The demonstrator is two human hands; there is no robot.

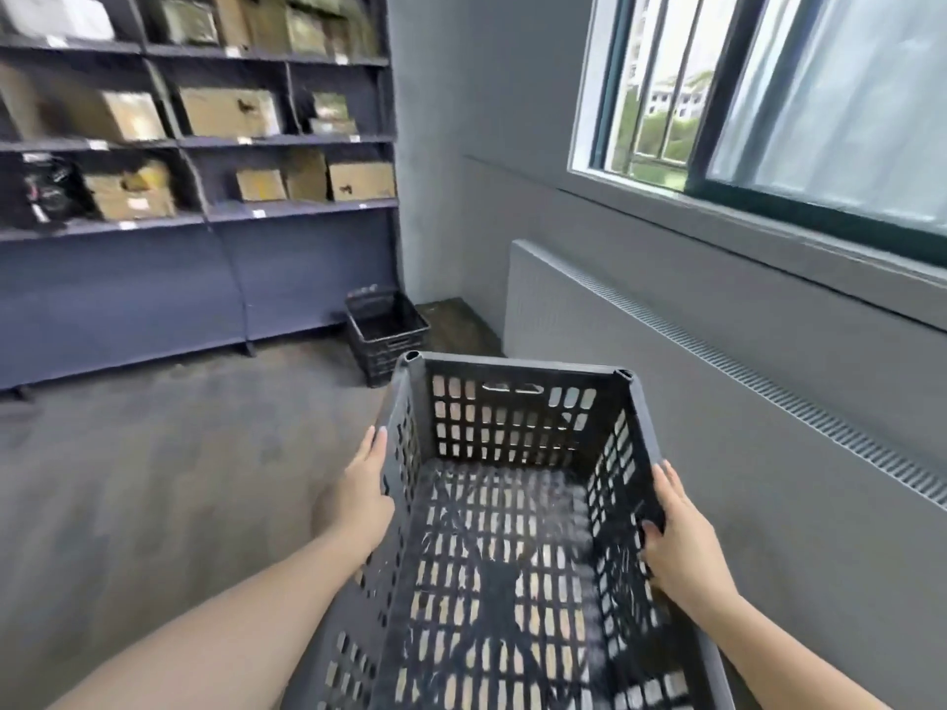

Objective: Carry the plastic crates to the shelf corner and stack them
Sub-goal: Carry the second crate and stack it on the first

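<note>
I carry a black slatted plastic crate between my 2 hands, its open top facing me and nothing inside. My left hand lies along the outside of the left wall, fingers fairly straight and pressed flat against the plastic, thumb hidden from me. My right hand grips the right wall – thumb hooked over the rim to the inside, fingers wrapped round the outside.

Ahead of my left hand, beyond the far edge of the crate I hold, a second black crate sits on the grey floor, just beside the end of the dark blue shelf unit in the corner. The shelves hold cardboard boxes. To the right of my right hand runs a grey wall panel with a slotted top, and above it a window.
</note>
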